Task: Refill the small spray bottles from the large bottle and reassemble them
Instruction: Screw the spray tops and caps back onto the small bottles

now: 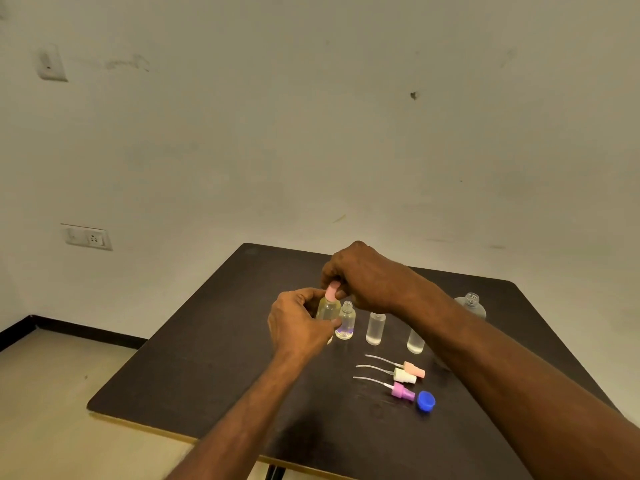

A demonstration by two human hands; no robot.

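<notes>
My left hand [298,327] grips a small clear bottle [327,308] of pale liquid, held upright above the dark table [194,368]. My right hand [363,278] pinches the pink spray cap [332,292] sitting on that bottle's neck. Three more small bottles stand uncapped in a row: one [346,322] just right of the held one, one [375,328] in the middle, one [415,341] partly behind my right forearm. The large clear bottle [471,304] stands uncapped at the far right. Three spray heads with tubes lie in front: peach [414,369], white [404,376], pink [402,391].
A blue cap [426,400] lies beside the pink spray head. The table's left and near edges drop to a light floor [52,410]. A wall with a socket [88,237] stands behind.
</notes>
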